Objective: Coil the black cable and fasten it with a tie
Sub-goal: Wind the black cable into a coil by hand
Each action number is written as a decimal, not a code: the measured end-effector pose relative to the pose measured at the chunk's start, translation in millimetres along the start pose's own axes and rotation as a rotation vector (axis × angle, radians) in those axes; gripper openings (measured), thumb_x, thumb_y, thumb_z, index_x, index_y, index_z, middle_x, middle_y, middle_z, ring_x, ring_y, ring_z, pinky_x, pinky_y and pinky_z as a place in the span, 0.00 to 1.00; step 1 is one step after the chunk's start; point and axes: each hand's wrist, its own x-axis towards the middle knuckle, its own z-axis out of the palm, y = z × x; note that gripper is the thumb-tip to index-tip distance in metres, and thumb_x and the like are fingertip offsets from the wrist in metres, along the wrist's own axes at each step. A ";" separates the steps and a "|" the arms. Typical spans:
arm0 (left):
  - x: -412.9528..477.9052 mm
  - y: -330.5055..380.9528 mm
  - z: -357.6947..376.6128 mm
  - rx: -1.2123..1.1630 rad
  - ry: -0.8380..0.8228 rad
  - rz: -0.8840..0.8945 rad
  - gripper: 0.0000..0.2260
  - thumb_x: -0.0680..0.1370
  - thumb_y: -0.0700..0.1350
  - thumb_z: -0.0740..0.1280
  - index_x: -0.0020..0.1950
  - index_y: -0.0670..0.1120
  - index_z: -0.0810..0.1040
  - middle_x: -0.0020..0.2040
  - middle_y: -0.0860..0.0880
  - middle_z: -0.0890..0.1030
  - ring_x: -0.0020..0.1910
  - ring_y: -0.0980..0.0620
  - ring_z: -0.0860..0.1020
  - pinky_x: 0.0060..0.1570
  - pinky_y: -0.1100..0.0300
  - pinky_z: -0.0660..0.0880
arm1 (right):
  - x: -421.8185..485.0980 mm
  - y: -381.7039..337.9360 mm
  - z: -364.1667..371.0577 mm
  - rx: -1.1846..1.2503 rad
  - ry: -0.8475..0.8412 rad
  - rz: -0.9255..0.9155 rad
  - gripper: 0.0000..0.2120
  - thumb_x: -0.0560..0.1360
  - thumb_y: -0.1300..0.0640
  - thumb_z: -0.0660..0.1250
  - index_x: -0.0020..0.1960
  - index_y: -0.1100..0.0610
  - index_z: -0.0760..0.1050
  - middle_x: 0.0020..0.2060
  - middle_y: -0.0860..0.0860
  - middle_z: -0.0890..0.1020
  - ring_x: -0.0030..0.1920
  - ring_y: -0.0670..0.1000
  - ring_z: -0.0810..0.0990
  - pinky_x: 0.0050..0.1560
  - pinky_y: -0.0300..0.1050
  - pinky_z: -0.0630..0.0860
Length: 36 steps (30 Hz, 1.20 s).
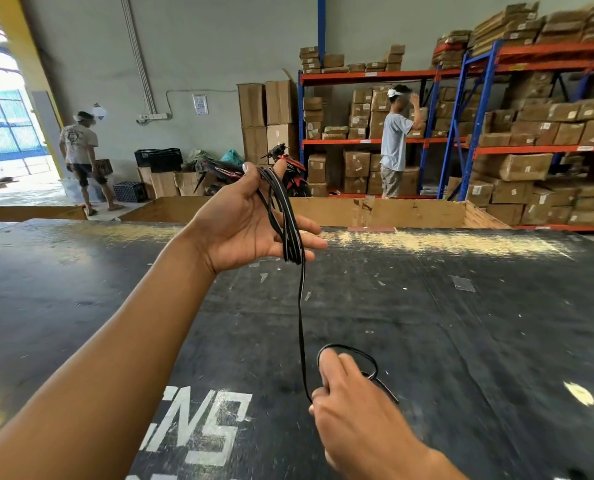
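Observation:
My left hand (240,220) is raised palm up above the black table (461,323), with several loops of the flat black cable (288,223) hanging between thumb and fingers. One strand drops from the loops down to my right hand (351,410), low over the table. That hand pinches the cable's loose end, which curls in a small loop over its fingers. No tie is visible.
The table top is scuffed, with white lettering (198,431) near me. Beyond it stand open wooden crates (409,213), a motorbike (288,171), shelves of cardboard boxes (531,133), and two people (80,154) (396,140).

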 end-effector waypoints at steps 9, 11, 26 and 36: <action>-1.9 6.6 -1.2 -0.013 -0.002 0.019 0.23 0.80 0.66 0.48 0.73 0.66 0.64 0.64 0.21 0.67 0.61 0.18 0.70 0.52 0.29 0.75 | 0.0 11.1 18.5 0.064 0.177 -0.018 0.25 0.68 0.68 0.53 0.63 0.60 0.72 0.47 0.55 0.80 0.47 0.57 0.78 0.41 0.48 0.74; -2.8 6.9 -0.4 -0.019 0.006 0.028 0.22 0.80 0.66 0.49 0.73 0.66 0.66 0.66 0.21 0.65 0.61 0.18 0.70 0.52 0.29 0.75 | -2.3 12.7 18.3 0.096 0.289 -0.078 0.25 0.64 0.67 0.51 0.52 0.58 0.81 0.41 0.50 0.82 0.41 0.51 0.80 0.39 0.40 0.77; -10.1 4.1 5.5 -0.092 -0.134 0.091 0.24 0.80 0.65 0.49 0.76 0.65 0.61 0.67 0.20 0.64 0.62 0.17 0.68 0.54 0.27 0.74 | -2.0 29.2 37.5 1.563 0.108 0.101 0.14 0.65 0.62 0.56 0.40 0.50 0.78 0.23 0.51 0.74 0.22 0.48 0.64 0.24 0.39 0.62; -18.2 -4.3 23.5 -0.153 -0.437 0.028 0.25 0.80 0.66 0.47 0.77 0.67 0.55 0.74 0.24 0.53 0.71 0.22 0.55 0.62 0.29 0.62 | 11.2 50.0 22.8 1.610 -0.074 0.073 0.10 0.81 0.54 0.63 0.46 0.55 0.82 0.28 0.47 0.66 0.26 0.43 0.59 0.25 0.36 0.56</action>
